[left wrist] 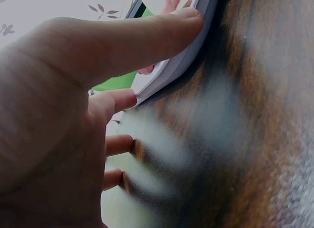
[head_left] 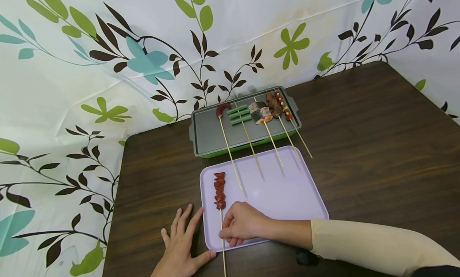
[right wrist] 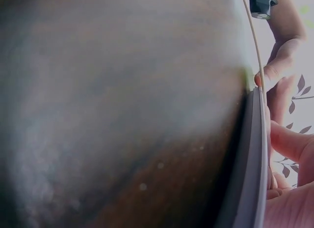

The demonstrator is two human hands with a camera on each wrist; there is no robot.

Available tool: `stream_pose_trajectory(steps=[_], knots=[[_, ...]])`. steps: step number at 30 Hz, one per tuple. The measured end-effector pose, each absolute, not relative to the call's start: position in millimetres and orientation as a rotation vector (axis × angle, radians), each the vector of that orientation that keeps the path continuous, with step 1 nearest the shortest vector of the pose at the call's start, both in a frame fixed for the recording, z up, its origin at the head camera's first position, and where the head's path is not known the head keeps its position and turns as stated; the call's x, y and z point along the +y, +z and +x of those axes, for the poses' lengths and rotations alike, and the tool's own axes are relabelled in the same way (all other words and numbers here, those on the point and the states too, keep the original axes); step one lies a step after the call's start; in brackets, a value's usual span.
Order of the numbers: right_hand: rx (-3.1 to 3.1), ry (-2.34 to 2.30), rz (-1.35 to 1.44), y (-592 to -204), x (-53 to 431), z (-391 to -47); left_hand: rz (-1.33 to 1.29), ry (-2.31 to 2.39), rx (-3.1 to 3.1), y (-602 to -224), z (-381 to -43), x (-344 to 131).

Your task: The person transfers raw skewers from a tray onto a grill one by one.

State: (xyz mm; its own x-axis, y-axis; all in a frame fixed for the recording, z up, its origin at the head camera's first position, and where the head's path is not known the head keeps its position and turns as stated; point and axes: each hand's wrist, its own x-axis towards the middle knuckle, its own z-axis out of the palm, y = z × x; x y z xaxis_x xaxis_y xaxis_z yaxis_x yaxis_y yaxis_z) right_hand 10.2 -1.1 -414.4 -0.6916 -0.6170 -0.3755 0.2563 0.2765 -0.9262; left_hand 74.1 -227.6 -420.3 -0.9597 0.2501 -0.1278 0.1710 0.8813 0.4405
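Observation:
In the head view my right hand [head_left: 245, 222] pinches the bare wooden stick of a skewer with red meat pieces [head_left: 220, 191]. This skewer lies along the left side of a lavender tray [head_left: 284, 195], its stick reaching past the near edge. My left hand [head_left: 181, 243] is spread at the tray's left near corner, its thumb and index fingertip at the rim. The left wrist view shows that thumb [left wrist: 142, 36] on the tray's edge, fingers extended. In the right wrist view the stick [right wrist: 255, 39] runs above the tray rim [right wrist: 259, 154], partly beside my right hand [right wrist: 294, 203].
Behind the tray stands a grey-topped green grill [head_left: 210, 135]. Several skewers lie across it: a curled dark-red piece [head_left: 223, 108], green stalks [head_left: 240, 116], fish-like chunks [head_left: 260, 112], brown meat [head_left: 274, 104] and small mixed pieces [head_left: 284, 105]. Their sticks extend over or beside the tray. A patterned cloth [head_left: 230, 37] hangs behind.

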Motion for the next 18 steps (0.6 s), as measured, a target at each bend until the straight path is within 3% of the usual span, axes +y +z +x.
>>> stream_pose_trajectory(steps=[18], knots=[[1.797,-1.513,-0.301,-415,12,10,0.314,0.659,2.873,-421,75,-228]])
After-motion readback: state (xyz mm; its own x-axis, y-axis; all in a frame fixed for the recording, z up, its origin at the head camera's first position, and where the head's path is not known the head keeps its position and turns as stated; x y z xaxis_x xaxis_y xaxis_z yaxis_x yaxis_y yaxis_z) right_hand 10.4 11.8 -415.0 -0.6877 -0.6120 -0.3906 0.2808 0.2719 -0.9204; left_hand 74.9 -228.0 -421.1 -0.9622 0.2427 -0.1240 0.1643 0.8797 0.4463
